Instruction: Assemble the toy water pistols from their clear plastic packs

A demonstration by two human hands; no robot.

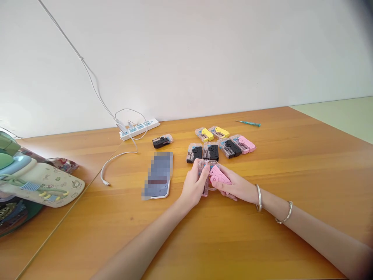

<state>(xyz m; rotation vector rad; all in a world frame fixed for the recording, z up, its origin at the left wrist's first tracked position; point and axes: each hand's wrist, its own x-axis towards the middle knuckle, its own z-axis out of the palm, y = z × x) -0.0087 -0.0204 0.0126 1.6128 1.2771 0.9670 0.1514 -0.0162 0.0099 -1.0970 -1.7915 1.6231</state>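
Observation:
Both my hands meet around a clear device with a pink part, low over the wooden table. My left hand grips its clear left side, the thumb on top. My right hand is closed on the pink part at its right. Just beyond lie clear-and-black devices, and farther back are two clear-and-yellow ones. Another clear-and-pink device rests to the right of the black ones. One more black device sits apart on the left.
A phone lies left of my hands. Behind it are a white power strip and a loose cable. A patterned bottle stands out at the far left. A teal screwdriver lies at the back right.

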